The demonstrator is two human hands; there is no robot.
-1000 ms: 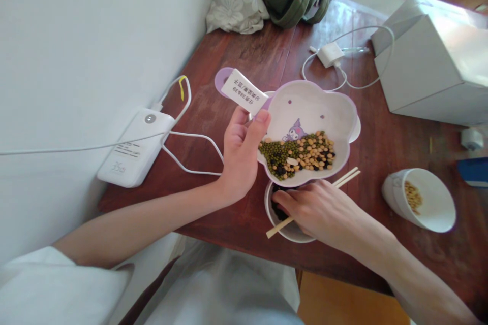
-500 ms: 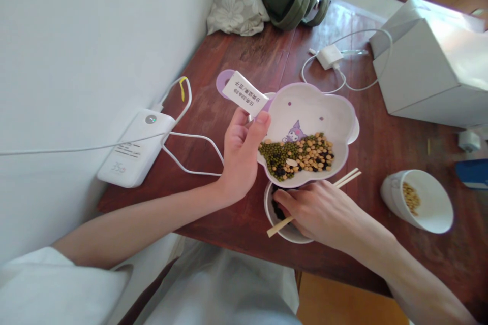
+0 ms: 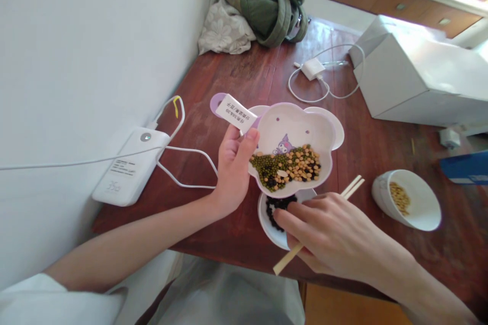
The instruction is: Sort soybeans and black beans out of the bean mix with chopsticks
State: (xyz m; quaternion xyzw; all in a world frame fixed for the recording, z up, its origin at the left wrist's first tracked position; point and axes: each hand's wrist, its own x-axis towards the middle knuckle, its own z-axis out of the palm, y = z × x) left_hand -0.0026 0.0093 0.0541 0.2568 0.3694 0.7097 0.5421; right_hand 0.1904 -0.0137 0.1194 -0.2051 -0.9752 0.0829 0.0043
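My left hand [image 3: 236, 172] grips the handle of a flower-shaped white and purple bowl [image 3: 292, 124]; a white paper label [image 3: 236, 112] with printed writing lies along that handle. Green, tan and black beans [image 3: 292, 165] are heaped on the bowl's near side. Below it, partly covered, a round white bowl [image 3: 271, 236] holds black beans [image 3: 280, 207]. My right hand [image 3: 328, 231] is closed around a pair of wooden chopsticks [image 3: 285, 261], which lie across under the palm. Its thumb and forefinger are bent over the black beans, and whether they pinch a bean is hidden.
To the right, a white bowl [image 3: 409, 203] contains tan beans. A power bank [image 3: 129, 167] with white cables lies by the wall. Farther back are a white adapter [image 3: 312, 68], a white box [image 3: 404, 76] and a green bag [image 3: 267, 0]. A blue object [image 3: 465, 167] sits far right.
The view has shifted slightly. My right hand has drawn back and toward me from the lower bowl, showing more of the black beans. My left hand keeps its grip on the handle.
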